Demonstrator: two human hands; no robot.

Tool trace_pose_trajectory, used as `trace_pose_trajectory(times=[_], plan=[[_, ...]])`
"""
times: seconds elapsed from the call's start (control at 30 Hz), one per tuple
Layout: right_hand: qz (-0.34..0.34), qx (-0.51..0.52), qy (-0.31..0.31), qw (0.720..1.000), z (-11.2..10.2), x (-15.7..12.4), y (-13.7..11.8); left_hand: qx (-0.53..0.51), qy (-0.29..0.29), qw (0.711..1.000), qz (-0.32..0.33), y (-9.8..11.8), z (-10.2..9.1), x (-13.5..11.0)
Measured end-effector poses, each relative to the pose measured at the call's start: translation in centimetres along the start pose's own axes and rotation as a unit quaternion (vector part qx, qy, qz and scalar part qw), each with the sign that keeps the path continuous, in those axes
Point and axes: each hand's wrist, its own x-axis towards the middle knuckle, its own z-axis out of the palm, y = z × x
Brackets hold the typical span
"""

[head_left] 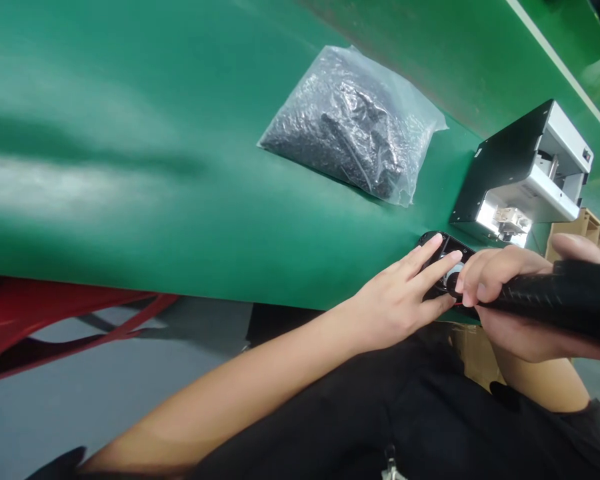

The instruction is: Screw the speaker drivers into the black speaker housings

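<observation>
My left hand (397, 300) lies with spread fingers over a small black handheld device (447, 248), which rests at the edge of the green workbench (180, 227). A round silver part (455, 275) shows on the device between my hands. My right hand (505, 287) grips a thick black tube with a carbon-weave pattern (565, 297), its dark tip close to that round part. Much of the device is hidden by my fingers, and what it is exactly is hard to tell.
A clear plastic bag of dark parts (353, 127) lies on the bench. Beyond it stands a black and white metal machine (525, 173). Cardboard boxes (585, 233) sit past the bench edge, and red fabric (55, 320) hangs below it at the left.
</observation>
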Motion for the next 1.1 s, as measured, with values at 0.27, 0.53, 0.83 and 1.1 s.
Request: trace_pose_trajectory(times=[0.27,0.53,0.83,1.1], plan=[[0.011,-0.009,0.008,1.0,-0.1,0.2,-0.4,0.01,0.001,1.0,0.004,0.0,-0.3,0.3],[-0.003,-0.009,0.014,1.0,0.0,0.2,0.2,0.011,-0.012,1.0,-0.003,0.0,-0.2,0.0],[-0.02,0.015,0.019,1.0,0.1,-0.1,0.9,0.012,-0.007,1.0,0.005,-0.1,-0.2,0.3],[-0.044,0.06,0.078,0.994,0.8,-0.4,1.8,0.013,-0.009,1.0,0.008,-0.1,-0.2,0.4]])
